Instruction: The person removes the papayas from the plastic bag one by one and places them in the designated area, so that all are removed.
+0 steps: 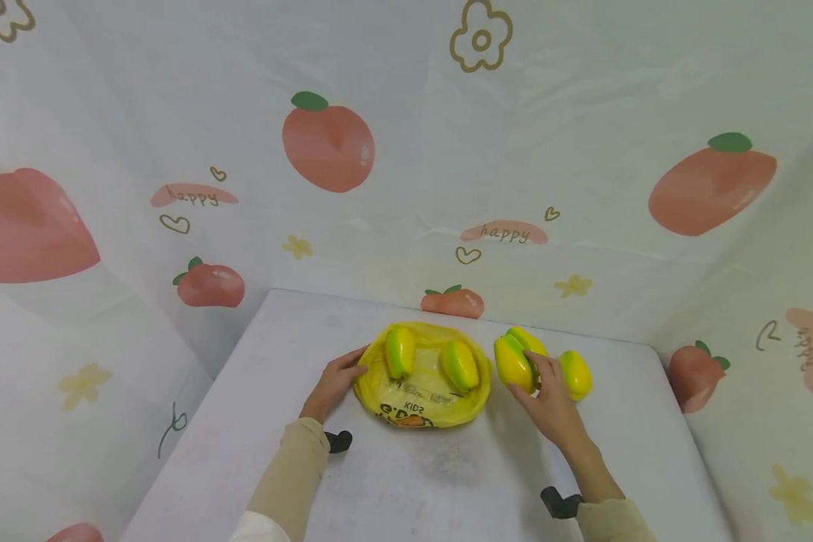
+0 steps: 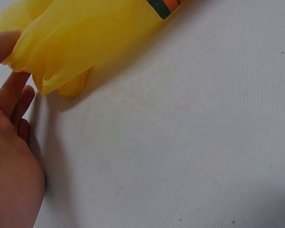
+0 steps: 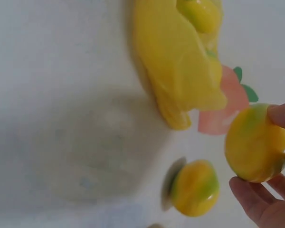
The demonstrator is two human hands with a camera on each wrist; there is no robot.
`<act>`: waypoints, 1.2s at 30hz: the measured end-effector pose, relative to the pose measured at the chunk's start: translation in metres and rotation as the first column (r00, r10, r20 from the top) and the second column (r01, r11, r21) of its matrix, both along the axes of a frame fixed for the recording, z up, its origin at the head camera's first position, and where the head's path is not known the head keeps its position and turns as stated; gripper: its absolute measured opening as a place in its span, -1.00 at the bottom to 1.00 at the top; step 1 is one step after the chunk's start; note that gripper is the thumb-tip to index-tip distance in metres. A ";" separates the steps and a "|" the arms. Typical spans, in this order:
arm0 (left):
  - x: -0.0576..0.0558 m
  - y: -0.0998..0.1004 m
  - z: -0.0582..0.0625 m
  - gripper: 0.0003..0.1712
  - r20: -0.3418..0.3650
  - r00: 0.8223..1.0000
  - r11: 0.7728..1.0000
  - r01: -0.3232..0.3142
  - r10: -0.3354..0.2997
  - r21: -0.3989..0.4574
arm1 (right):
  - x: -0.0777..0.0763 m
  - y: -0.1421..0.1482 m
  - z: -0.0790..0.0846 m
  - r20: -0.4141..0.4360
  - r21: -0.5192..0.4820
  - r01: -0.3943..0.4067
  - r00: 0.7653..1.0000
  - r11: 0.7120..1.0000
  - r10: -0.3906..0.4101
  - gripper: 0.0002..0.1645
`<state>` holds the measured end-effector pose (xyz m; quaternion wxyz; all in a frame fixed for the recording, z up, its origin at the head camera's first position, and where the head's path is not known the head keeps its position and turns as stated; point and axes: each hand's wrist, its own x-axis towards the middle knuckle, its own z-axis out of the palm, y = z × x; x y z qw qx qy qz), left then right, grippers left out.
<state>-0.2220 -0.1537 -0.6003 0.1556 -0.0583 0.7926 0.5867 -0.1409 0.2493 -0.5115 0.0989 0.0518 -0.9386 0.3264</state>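
A yellow plastic bag point(image 1: 425, 412) with printed lettering lies spread on the table, its rim rolled open. Inside it are two yellow-green mangoes, one mango point(image 1: 400, 352) at the left and another mango point(image 1: 459, 366) at the right. My left hand point(image 1: 335, 384) pinches the bag's left edge between thumb and fingers, as the left wrist view shows up close on the bag point(image 2: 80, 42). To the right of the bag, my right hand point(image 1: 552, 399) grips a mango point(image 3: 251, 145) above the table. Beyond that mango is another mango point(image 1: 531, 342), partly hidden.
One more mango point(image 1: 576, 374) lies on the table right of my right hand. The white table point(image 1: 413, 489) ends at a printed cloth backdrop point(image 1: 406, 150) behind and at both sides. Dark wrist-camera mounts stick out by both wrists.
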 end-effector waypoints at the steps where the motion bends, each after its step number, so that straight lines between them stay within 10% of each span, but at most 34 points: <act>1: 0.000 -0.001 0.000 -0.41 0.000 1.000 1.000 -0.002 0.002 0.002 | 0.000 0.001 -0.001 -0.006 0.010 0.004 1.000 1.000 -0.004 -0.21; 13: 0.000 -0.004 0.001 -0.43 0.011 1.000 1.000 -0.010 0.010 0.022 | 0.006 0.016 -0.029 -0.034 0.040 0.025 0.999 0.999 -0.024 -0.22; 36: 0.002 0.003 -0.002 -0.44 0.003 1.000 1.000 -0.019 0.019 0.019 | 0.008 0.022 -0.050 0.182 0.010 0.068 0.981 0.998 -0.068 -0.19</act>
